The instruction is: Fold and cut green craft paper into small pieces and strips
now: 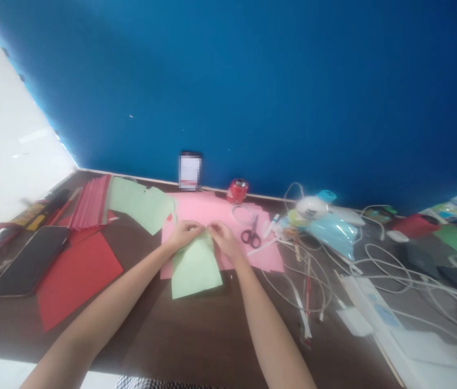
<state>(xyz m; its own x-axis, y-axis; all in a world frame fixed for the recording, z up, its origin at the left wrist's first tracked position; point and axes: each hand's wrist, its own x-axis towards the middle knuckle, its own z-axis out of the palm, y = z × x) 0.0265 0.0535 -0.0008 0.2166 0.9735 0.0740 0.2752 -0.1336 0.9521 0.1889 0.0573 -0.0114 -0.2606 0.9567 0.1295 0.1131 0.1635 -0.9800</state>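
Observation:
A light green sheet of paper (196, 267) hangs between my two hands, its lower part spread toward me over the pink paper (201, 202). My left hand (185, 233) pinches its upper left edge. Close beside it, my right hand (223, 237) pinches the upper right edge, fingertips nearly meeting the left ones. Scissors (251, 235) with dark handles lie on the pink paper, right of my right hand. More light green paper (143, 205) lies beyond my left hand, with a small red piece near its right end.
A red sheet (80, 278), a dark phone (29, 262) and folded pink-red paper (90, 202) lie at left. Against the blue wall (228, 92) stand another phone (190, 172) and a red round container (237, 190). White cables (410, 278) and a power strip (374, 319) clutter the right.

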